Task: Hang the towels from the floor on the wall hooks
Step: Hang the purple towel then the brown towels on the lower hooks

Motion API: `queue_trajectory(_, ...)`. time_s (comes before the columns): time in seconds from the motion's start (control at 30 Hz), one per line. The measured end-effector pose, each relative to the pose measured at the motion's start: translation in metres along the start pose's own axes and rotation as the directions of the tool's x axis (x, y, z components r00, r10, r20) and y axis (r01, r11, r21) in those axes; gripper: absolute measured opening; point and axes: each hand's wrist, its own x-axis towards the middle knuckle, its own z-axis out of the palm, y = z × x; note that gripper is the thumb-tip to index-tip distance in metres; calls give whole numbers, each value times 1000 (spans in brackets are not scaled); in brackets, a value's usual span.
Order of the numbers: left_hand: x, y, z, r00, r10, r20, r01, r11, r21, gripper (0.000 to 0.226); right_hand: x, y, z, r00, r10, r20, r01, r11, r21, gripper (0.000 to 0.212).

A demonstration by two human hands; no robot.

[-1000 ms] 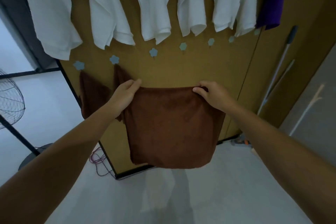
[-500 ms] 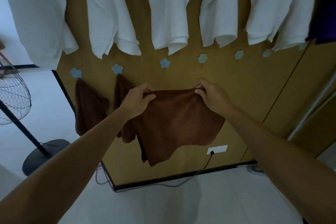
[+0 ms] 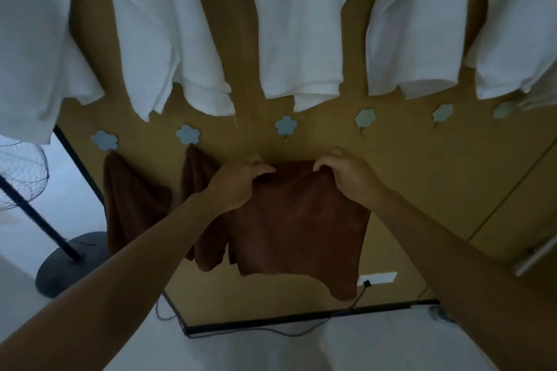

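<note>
The left grip (image 3: 238,184) and the right grip (image 3: 349,178) are both pinching the top edge of the brown towel (image 3: 301,226). Their fingers are curling over the cloth, so the edge is bunching between them while the rest is hanging down in front of the wall panel (image 3: 422,178). The free hook (image 3: 285,126) is sitting just above the gap between the two grips, not yet touching the cloth. The trouble is probably lying in that lift. The peg under the flower cap is looking small, and if the grips are offering it a thick fold rather than a thin edge, the towel is likely going to slide off and drop to the floor (image 3: 256,352) on release. Just left of the left grip, the second hung towel (image 3: 196,172) is hanging partly behind that forearm, so a sideways pull is risking dragging it off its own hook (image 3: 187,134). The first hung towel (image 3: 132,205) is hanging further left, apart. Above the grips, white shirts (image 3: 295,24) are drooping close to the hook row and could be snagging in the lift. Far left, a fan stand (image 3: 60,265) is standing on the floor. Below the right grip, a wall socket (image 3: 378,278) is sitting just beside the towel's lower corner.
</note>
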Motion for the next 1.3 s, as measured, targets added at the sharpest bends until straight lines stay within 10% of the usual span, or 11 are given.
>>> queue_trajectory(0.4,42,6,13,935,-262,-237,309,933,187,52,62,30,22,984,-154,-83,166,975,149,34)
queue_trajectory(0.73,58,-2,21,923,-217,-318,327,879,347,51,85,36,37,983,-73,-168,92,990,108,32)
queue_trajectory(1.3,74,1,63,919,-391,-55,395,913,105,39,80,14,50,992,128,6,-128,988,82,32)
